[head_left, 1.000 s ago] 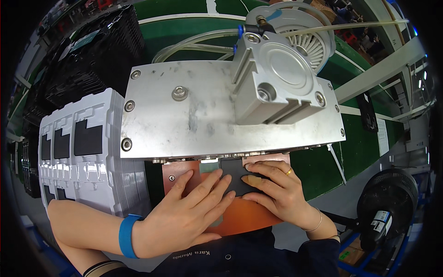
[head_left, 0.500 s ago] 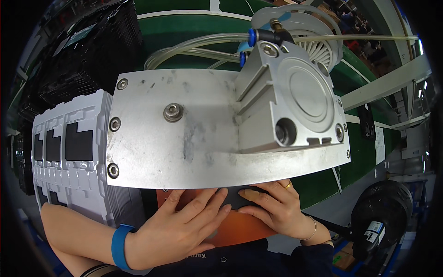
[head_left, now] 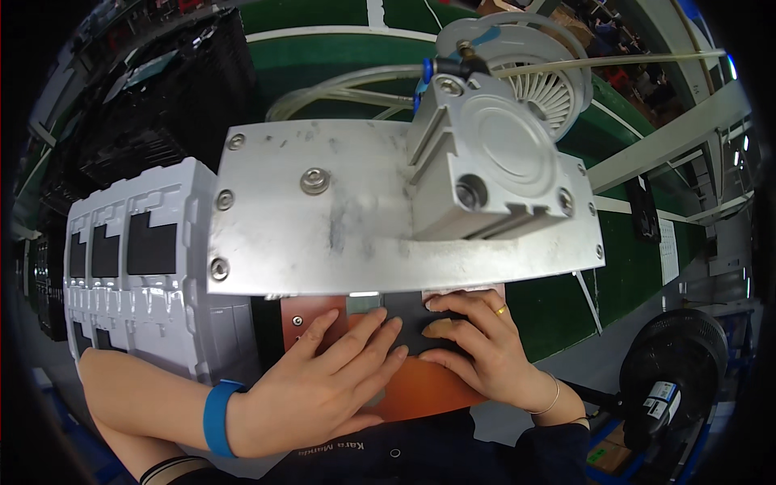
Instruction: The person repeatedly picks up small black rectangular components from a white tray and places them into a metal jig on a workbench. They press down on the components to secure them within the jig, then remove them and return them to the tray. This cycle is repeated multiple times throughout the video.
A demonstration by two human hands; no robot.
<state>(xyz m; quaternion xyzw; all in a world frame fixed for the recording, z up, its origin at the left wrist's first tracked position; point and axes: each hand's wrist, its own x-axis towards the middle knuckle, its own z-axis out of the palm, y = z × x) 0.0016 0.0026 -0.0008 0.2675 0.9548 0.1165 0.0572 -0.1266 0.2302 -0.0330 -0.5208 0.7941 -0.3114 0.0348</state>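
Hands (head_left: 299,396) near metal plate (head_left: 323,222) edge

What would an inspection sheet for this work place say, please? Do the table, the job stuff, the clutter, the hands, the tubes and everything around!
Surface: green table top, with pale strips across it.
Job's things: dark grey flat piece on an orange base; far edges hidden by a smudged silver plate.
Clutter: white trays stacked at left, with black pieces in the top one; black crates behind.
Hands: left hand spread over the base; right hand has fingers touching the grey piece.
Cables: clear tubes behind the plate.
Surroundings: silver block on the plate; black round machine at right; background too blurred to tell.
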